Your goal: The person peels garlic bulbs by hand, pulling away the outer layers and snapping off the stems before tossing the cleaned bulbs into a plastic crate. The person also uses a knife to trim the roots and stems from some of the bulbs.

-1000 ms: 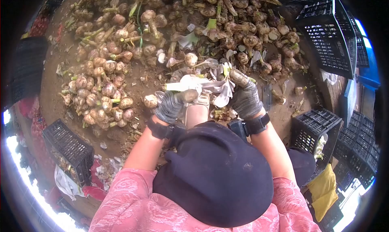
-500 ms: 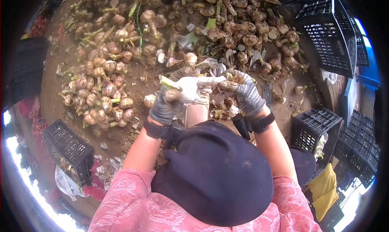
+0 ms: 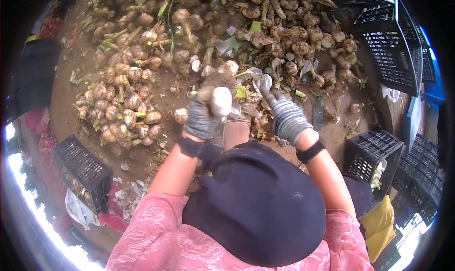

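My left hand, in a grey knitted glove soiled at the fingers, is closed around a clean white garlic bulb. To its right my gloved right hand reaches over the debris, its fingers drawn together. A pale papery garlic skin overlaps its fingertips; I cannot tell whether they pinch it. Between the hands, a cut green stalk piece rests among shed skins. Another green-tipped piece lies just right of my right hand.
Unpeeled garlic with stalks is heaped ahead, and a pile of trimmed bulbs sits at left. Black plastic crates stand at left, right and upper right. A flat grey strip lies on the ground.
My hands have moved apart. The white bulb stays in my left hand, now without the green stalk at its side, and my right hand has come away from the stalk and skin it was gripping.
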A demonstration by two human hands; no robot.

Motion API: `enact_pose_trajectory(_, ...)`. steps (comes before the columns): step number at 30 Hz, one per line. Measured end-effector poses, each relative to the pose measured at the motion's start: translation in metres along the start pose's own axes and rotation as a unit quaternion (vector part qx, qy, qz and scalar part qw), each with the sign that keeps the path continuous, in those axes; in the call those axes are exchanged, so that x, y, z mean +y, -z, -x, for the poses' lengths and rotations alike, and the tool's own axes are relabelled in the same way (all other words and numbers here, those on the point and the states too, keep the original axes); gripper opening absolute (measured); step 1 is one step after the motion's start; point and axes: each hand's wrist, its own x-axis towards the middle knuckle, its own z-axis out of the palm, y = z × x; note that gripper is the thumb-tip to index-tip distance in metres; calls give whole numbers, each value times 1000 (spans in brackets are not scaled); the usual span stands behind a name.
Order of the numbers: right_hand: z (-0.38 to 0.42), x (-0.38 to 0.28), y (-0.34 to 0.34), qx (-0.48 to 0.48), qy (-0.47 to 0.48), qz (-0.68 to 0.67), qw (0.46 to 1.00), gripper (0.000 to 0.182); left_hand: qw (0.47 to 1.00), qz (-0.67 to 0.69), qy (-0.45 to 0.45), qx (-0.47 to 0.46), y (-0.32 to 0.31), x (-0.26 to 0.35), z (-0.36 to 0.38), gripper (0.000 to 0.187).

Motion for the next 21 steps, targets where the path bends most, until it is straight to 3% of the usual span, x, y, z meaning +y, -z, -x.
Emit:
enact_pose_trajectory(1, -2, -6, -3, 69, 81, -99, 989, 87, 998, -23, -25, -59, -1, -11, 5, 51)
enact_pose_trajectory(2, -4, -15, -4, 137, 160, -197, 958, 86, 990, -106, 33, -88, 2, -11, 8, 71)
enact_pose_trajectory(3, 2, -18, 2, 61, 170, -312, 933, 82, 969, -184, 28, -161, 2, -16, 9, 77)
enact_pose_trajectory(4, -1, -19, -2, 101, 220, -305, 921, 68, 937, -261, 22, -232, 1, -21, 7, 83)
enact_pose_trajectory(6, 7, 13, -1, 21, 87, -458, 884, 54, 878, -403, -87, -242, 14, -23, 9, 90)
enact_pose_trajectory(7, 24, 23, 21, 105, 82, -357, 924, 47, 900, -365, -75, -224, 27, -15, 11, 88)
enact_pose_trajectory(8, 41, 40, 51, 136, 17, -283, 949, 47, 856, -484, -115, -139, 42, -10, 10, 87)
enact_pose_trajectory(9, 55, 82, 61, 213, -26, -347, 913, 48, 927, -375, -3, -4, 37, 12, 23, 83)
enact_pose_trajectory(10, 77, 118, 82, 229, -125, -382, 887, 49, 778, -615, -120, 36, 88, 16, 14, 73)
enact_pose_trajectory(11, 104, 186, 90, 261, -90, -332, 902, 46, 659, -739, -78, 113, 105, 31, 21, 65)
enact_pose_trajectory(12, 136, 234, 100, 326, -79, -203, 920, 44, 605, -782, -14, 148, 128, 37, 23, 67)
enact_pose_trajectory(13, 176, 340, 94, 329, -93, -306, 888, 42, 579, -785, 82, 202, 121, 44, 27, 71)
enact_pose_trajectory(14, 211, 336, 107, 365, -305, -288, 831, 41, 581, -784, 84, 203, 133, 40, 30, 71)
enact_pose_trajectory(15, 262, 420, 103, 326, -369, -237, 838, 43, 568, -804, 60, 166, 153, 34, 33, 68)
enact_pose_trajectory(16, 300, 477, 94, 320, -451, -220, 804, 47, 554, -822, 34, 128, 163, 29, 34, 64)
enact_pose_trajectory(17, 302, 437, 102, 257, -569, -16, 781, 53, 525, -839, 58, 131, 149, 31, 33, 54)
enact_pose_trajectory(18, 300, 387, 110, 179, -655, 189, 710, 61, 527, -838, 56, 129, 172, 25, 23, 54)
enact_pose_trajectory(19, 303, 407, 106, 254, -550, 121, 786, 60, 772, -618, 43, 140, 214, 15, 8, 51)
enact_pose_trajectory(20, 295, 402, 102, 323, -431, 51, 841, 60, 933, -332, 28, 135, 182, 24, 2, 48)
enact_pose_trajectory(21, 280, 399, 90, 362, -368, -87, 852, 53, 931, -318, 67, 167, 150, 37, 12, 48)
